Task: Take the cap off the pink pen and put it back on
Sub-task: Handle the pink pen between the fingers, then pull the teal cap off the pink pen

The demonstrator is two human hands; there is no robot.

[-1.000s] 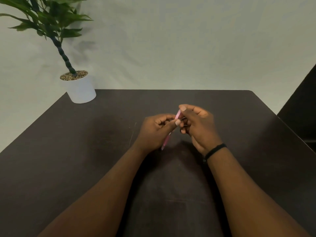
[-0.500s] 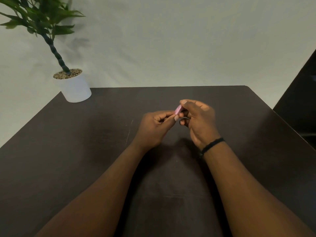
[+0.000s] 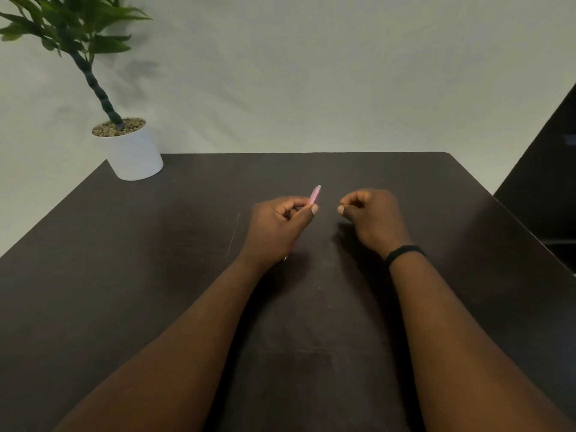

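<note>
My left hand [image 3: 277, 227] grips the pink pen [image 3: 314, 194] in a fist. The pen's upper end sticks out past the thumb and points up and to the right. A small bit of its lower end shows under the palm. My right hand [image 3: 372, 218] is a short gap to the right of the pen and does not touch it. Its thumb and forefinger are pinched together. The cap itself is hidden inside those fingers. Both hands hover just above the dark table [image 3: 156, 260].
A white pot with a green plant [image 3: 132, 151] stands on the table's far left corner. A dark panel [image 3: 548, 182] rises beside the table's right edge. A black band is on my right wrist [image 3: 403, 252].
The hands were joined at the pen's upper end. My right hand has pulled away to the right, so the pen's top end is bare. My left hand still holds the pen.
</note>
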